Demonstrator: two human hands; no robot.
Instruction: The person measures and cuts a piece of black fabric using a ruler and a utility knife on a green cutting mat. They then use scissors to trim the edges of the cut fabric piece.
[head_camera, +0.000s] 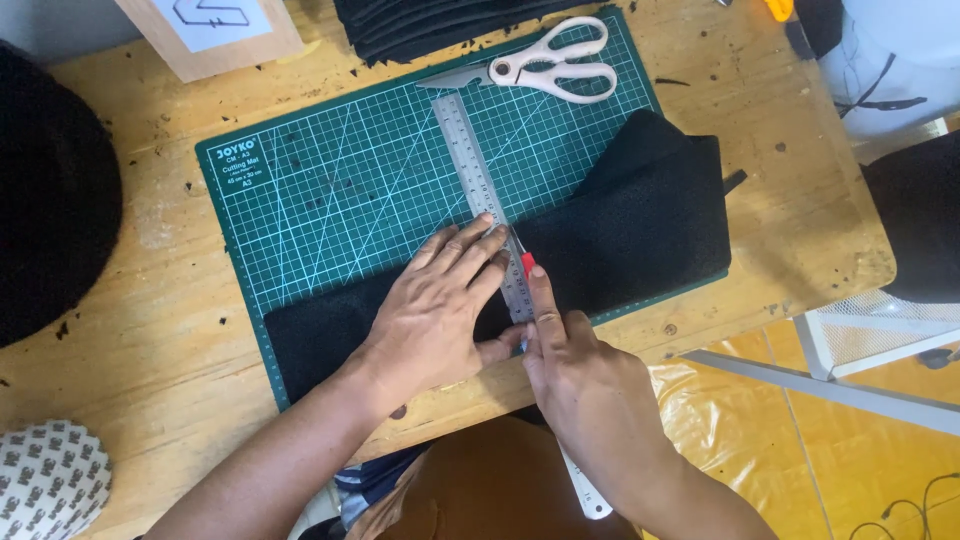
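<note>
The left hand (440, 305) lies flat with fingers spread, pressing a metal ruler (480, 190) down across a black fabric sheet (640, 230) on the green cutting mat (330, 190) in the middle of the wooden tabletop (150, 340). The right hand (575, 365) is clamped on a red-tipped knife (526, 264), index finger stretched along it, its blade touching the ruler's right edge on the fabric. White scissors (555, 68) lie at the mat's far edge, beside a stack of black pieces (430, 25).
</note>
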